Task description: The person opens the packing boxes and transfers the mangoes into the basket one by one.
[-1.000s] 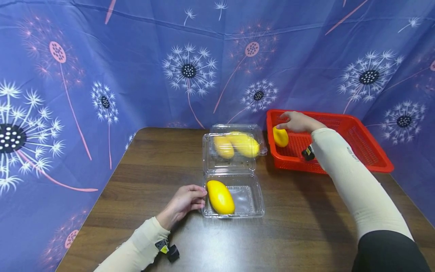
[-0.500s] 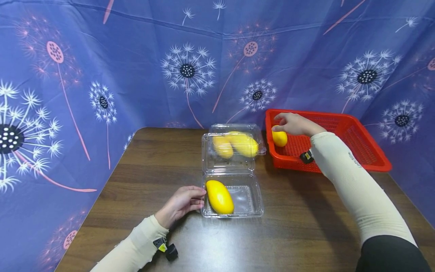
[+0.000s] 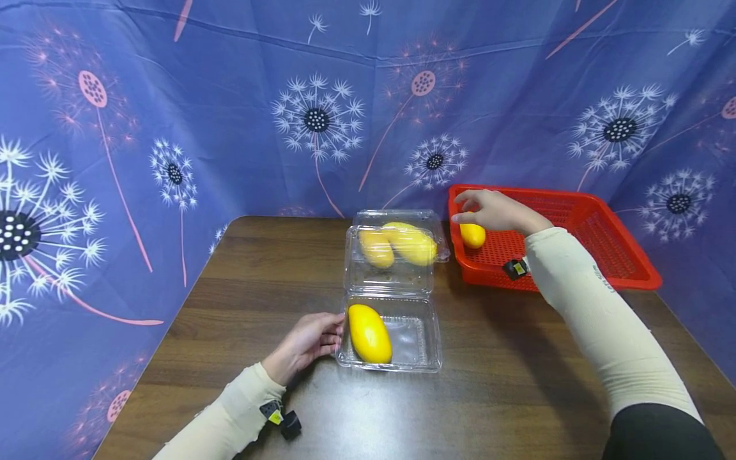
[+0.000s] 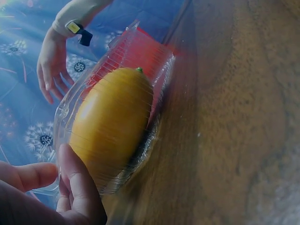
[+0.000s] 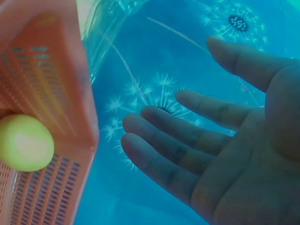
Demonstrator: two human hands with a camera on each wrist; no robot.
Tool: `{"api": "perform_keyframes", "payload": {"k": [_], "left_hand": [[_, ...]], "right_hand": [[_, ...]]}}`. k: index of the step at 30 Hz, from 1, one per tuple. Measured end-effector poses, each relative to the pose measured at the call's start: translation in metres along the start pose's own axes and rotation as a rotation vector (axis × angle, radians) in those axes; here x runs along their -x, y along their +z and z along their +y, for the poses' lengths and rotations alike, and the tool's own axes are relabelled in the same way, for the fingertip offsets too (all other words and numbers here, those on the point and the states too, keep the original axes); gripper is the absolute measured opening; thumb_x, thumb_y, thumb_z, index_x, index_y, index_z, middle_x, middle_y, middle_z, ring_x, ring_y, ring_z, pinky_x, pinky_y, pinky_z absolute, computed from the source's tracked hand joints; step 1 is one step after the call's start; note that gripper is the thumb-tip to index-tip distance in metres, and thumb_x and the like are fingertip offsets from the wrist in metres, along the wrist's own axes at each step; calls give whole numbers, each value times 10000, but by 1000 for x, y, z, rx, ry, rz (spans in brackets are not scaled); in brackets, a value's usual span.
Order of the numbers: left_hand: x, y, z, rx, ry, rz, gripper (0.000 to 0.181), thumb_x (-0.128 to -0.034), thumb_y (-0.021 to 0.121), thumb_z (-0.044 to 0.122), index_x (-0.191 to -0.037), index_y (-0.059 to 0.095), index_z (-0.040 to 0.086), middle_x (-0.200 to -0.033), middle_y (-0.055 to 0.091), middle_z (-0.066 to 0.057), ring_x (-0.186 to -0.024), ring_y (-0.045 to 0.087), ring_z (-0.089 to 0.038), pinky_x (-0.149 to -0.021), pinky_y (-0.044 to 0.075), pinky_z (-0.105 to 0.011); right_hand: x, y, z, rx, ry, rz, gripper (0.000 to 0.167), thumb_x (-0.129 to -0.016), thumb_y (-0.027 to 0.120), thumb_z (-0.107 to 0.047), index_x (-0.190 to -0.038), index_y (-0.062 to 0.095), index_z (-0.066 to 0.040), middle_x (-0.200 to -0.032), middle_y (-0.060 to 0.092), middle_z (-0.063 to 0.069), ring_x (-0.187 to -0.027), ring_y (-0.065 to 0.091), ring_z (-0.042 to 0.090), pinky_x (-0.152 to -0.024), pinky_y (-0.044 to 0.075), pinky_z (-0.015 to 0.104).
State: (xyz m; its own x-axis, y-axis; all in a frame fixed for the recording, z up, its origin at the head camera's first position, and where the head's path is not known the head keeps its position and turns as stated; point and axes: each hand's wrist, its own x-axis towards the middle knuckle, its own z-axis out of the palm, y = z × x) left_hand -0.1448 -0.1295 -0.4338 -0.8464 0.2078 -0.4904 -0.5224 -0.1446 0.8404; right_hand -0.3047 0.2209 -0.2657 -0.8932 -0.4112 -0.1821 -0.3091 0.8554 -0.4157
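Note:
My left hand (image 3: 305,345) pinches the left rim of an unlidded clear plastic clamshell container (image 3: 407,345) on the table; the left wrist view shows its thumb and forefinger at the edge. A yellow mango (image 3: 370,333) lies along the container's left side, the right part bare. Over the left end of a red plastic basket (image 3: 615,239), my right hand (image 3: 497,209) hovers with spread fingers. Below it another mango (image 3: 473,237) sits in the basket, partly hidden by the hand. In the right wrist view that mango (image 5: 26,143) is apart from the fingers.
Behind the raised lid (image 3: 388,279) stands a second clear container (image 3: 441,223) with two mangoes (image 3: 411,244) inside. The basket's wall stands close to its right side. A patterned blue cloth (image 3: 230,115) hangs behind the brown wooden table (image 3: 264,275).
My right hand has come off the basket mango and shifted slightly left. The mango has settled in the basket. My left hand has drawn the front container slightly left.

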Motion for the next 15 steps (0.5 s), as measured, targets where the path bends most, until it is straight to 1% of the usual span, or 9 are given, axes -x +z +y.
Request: {"api": "perform_keyframes", "payload": {"k": [6, 10, 15], "left_hand": [[-3, 0, 3, -7, 0, 28, 84, -959, 561, 154, -912, 567, 85, -714, 590, 34, -583, 554, -75, -569, 516, -175], [-5, -1, 4, -5, 0, 42, 94, -965, 562, 165, -922, 567, 81, -713, 589, 36, -579, 543, -71, -564, 512, -172], [-7, -1, 4, -19, -6, 54, 140, -967, 575, 225, -908, 567, 98, -701, 576, 45, -575, 526, -61, -565, 490, -169]], "right_hand": [[6, 6, -8, 3, -35, 9, 568, -946, 612, -366, -1388, 465, -42, -1326, 554, 258, -1207, 531, 420, -1007, 431, 610], [10, 11, -14, -6, -61, 13, 556, -943, 621, -349, -1385, 472, -46, -1311, 569, 242, -1173, 561, 395, -979, 463, 581], [16, 17, -21, 20, -101, 33, 528, -937, 637, -310, -1372, 490, -50, -1270, 593, 225, -1111, 610, 365, -949, 488, 541]]}}
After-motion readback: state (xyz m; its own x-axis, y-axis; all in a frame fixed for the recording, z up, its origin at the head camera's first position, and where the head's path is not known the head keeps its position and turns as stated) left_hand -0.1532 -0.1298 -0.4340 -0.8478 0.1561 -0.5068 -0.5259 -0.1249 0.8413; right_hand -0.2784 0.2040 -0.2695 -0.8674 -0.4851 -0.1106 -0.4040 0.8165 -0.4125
